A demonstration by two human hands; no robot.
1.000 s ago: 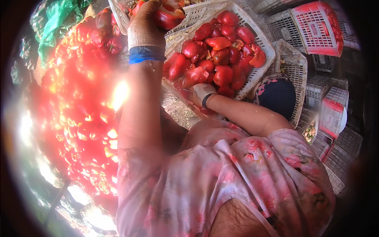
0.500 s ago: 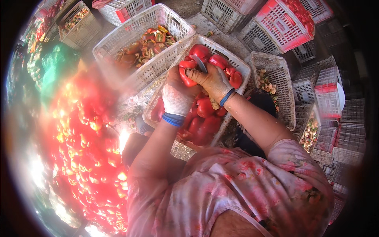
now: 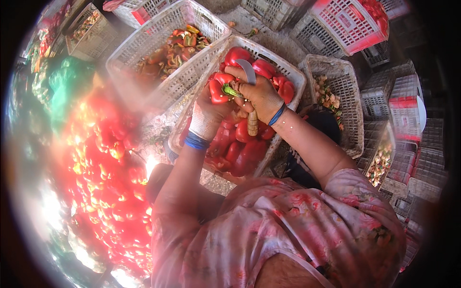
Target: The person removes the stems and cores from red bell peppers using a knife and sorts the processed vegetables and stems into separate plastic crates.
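Observation:
My gloved left hand (image 3: pixel 211 113) is closed round a red bell pepper (image 3: pixel 219 90) held above a white crate (image 3: pixel 297 81). In my gloved right hand (image 3: pixel 263 96) is a curved knife; its wooden handle (image 3: pixel 253 124) sticks out below the fist and its blade (image 3: pixel 248 71) points up and away. A green pepper stem with its core (image 3: pixel 231 90) shows between the two hands, by my right thumb, and pale seeds are scattered around it. Several red peppers (image 3: pixel 249 156) fill the crate beneath my hands. My fingertips are partly hidden.
Left of my crate stands another white crate (image 3: pixel 127 50) with pepper scraps. To the right, a crate (image 3: pixel 353 103) holds pale core trimmings. A large heap of red peppers (image 3: pixel 105 187) lies at my left. Stacked crates (image 3: pixel 326 41) stand at the back right.
The knife has turned, so its handle and curved blade now show plainly. A green stem and core has come into sight between my hands, with loose seeds.

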